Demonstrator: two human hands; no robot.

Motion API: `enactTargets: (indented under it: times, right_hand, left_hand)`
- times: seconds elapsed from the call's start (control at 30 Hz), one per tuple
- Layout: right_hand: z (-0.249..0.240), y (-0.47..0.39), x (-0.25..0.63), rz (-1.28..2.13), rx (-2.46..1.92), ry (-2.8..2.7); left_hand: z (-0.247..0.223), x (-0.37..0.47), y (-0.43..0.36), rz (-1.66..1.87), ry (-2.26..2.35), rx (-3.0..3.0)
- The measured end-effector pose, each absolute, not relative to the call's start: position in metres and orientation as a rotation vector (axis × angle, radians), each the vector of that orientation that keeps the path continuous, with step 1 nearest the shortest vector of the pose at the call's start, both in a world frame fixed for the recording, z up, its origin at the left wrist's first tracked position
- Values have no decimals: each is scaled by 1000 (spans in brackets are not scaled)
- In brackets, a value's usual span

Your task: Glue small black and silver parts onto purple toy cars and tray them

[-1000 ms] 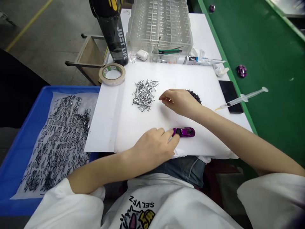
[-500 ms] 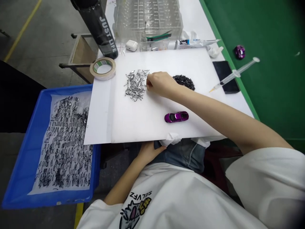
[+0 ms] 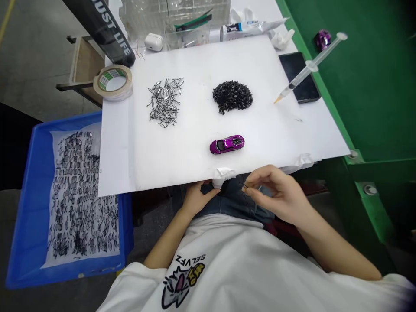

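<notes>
1. Pinching with right hand: thumb and forefinger closed on small dark piece, too tiny to identify; other fingers loosely curled.
2. With left hand, well apart from right: thumb against crumpled tissue; fingers partly hidden under near edge of white board, so cannot tell whether gripping.
3. On board, beyond and between both hands, touched by neither: purple toy car, upright, glossy, dark windows, black detailing at right-hand end.
4. Farther out, past car: heap of black bits. Ahead of left hand, to its left: scattered clear, dark-rimmed slivers.
5. Ahead of right hand: syringe lying over dark phone.
6. Well left of left hand: blue tray, lined with sheet of dark-outlined pieces.
7. In the way: tissue, between left hand and car.
</notes>
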State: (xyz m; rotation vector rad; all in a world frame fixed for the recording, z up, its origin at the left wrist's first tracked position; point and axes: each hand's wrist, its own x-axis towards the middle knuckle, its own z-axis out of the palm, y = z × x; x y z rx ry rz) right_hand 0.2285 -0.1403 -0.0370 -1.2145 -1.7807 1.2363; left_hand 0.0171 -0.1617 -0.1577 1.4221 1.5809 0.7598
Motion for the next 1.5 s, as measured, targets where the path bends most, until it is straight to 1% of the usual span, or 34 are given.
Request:
enactTargets:
  times: [0.1, 0.23, 0.33, 0.43, 0.57, 0.67, 0.8, 0.97, 1.07, 1.3, 1.5]
  right_hand:
    - [-60, -150, 230, 1278, -1305, -1756]
    - [-71, -153, 227, 1166, -1254, -1849]
    - [-71, -153, 222, 1218, -1196, -1900]
    - [-68, -152, 216, 1367, -1181, -1907]
    - [-62, -150, 213, 1501, -1180, -1934]
    - [-60, -149, 214, 1491, -1235, -2012]
    - [-63, -150, 214, 1375, -1255, -2072]
    - [-71, -149, 214, 904, -1025, -2195]
    - [-74, -147, 215, 712, -954, -2257]
    - [-74, -144, 212, 483, -913, -2365]
    - [-76, -142, 210, 439, -811, -2425]
  left_hand:
    - [-153, 17, -161, 800, 1551, 1363]
    - [-134, 1, -166, 806, 1455, 1265]
    - [-120, -13, -173, 801, 1363, 1127]
    - [-117, -13, -178, 772, 1255, 909]
    - [-121, 9, -179, 660, 1116, 608]
    - [-118, 26, -176, 599, 1067, 490]
    - [-105, 35, -172, 580, 1076, 469]
    - [-97, 36, -167, 657, 1168, 503]
    - [-97, 36, -166, 668, 1192, 523]
    - [-96, 39, -166, 648, 1195, 589]
    - [-92, 41, -163, 609, 1223, 739]
